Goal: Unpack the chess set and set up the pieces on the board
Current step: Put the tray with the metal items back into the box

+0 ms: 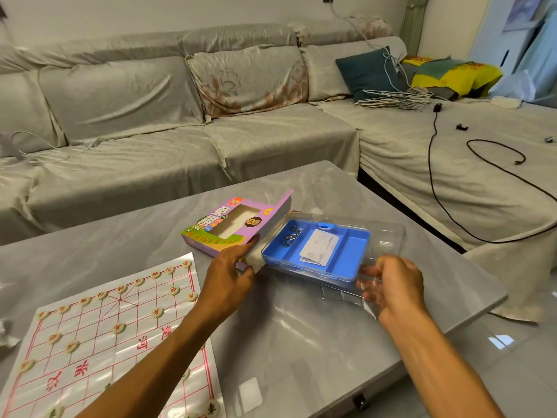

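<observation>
A white paper chess board (pixel 99 333) with red lines lies at the left of the grey table, with several round cream pieces (pixel 119 328) standing on its points. My left hand (pixel 229 276) holds the near end of the purple cardboard box (pixel 238 227). My right hand (pixel 391 285) grips the near edge of a clear plastic case around a blue tray (pixel 349 254), which sticks out of the box's open end. In the tray lie a folded white leaflet (pixel 319 247) and some metal rings (pixel 289 236).
The glossy grey table (pixel 301 342) ends at the right edge near my right hand. A crumpled paper (pixel 6 333) sits at the far left. A covered sofa (pixel 180 131) with cushions, hangers and black cables stands behind.
</observation>
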Demonstrator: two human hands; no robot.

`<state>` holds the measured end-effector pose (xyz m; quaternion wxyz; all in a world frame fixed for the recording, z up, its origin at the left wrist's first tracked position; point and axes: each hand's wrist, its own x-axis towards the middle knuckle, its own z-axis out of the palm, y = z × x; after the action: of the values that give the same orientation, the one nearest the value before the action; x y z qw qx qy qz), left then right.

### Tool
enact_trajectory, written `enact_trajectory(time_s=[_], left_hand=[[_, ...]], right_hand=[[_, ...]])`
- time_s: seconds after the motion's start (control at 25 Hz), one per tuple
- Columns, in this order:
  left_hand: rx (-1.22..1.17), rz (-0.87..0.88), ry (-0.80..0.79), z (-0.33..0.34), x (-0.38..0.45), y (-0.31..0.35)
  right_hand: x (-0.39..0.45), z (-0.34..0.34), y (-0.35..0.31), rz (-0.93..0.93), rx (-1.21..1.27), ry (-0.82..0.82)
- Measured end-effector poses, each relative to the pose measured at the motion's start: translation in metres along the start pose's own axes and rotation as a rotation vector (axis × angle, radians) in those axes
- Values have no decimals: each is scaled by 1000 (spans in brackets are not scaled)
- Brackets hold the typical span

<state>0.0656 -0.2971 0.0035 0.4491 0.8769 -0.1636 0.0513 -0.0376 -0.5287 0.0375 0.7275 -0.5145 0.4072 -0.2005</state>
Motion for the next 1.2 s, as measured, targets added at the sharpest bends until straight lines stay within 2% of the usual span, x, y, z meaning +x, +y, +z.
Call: enact_trajectory(time_s=[0.24,0.48,0.64,0.8,1.04,1.2], left_hand=[[-31,3,22,3,-5,3],[-56,-31,109,8,-4,5],[-136,-58,87,0,-2,8],[-140,-80,71,-2,-2,9],[-121,-121,131,-1,-2,13],[-128,-94,145,-2,-6,20]], right_hand=[[-7,-1,-4,118,123,-5],[-5,3,5,38,119,21],[-3,0,0,-6,83,23],[0,-2,-2,29,69,12],[-7,2,3,73,105,-3],[-16,11,6,8,95,-14]])
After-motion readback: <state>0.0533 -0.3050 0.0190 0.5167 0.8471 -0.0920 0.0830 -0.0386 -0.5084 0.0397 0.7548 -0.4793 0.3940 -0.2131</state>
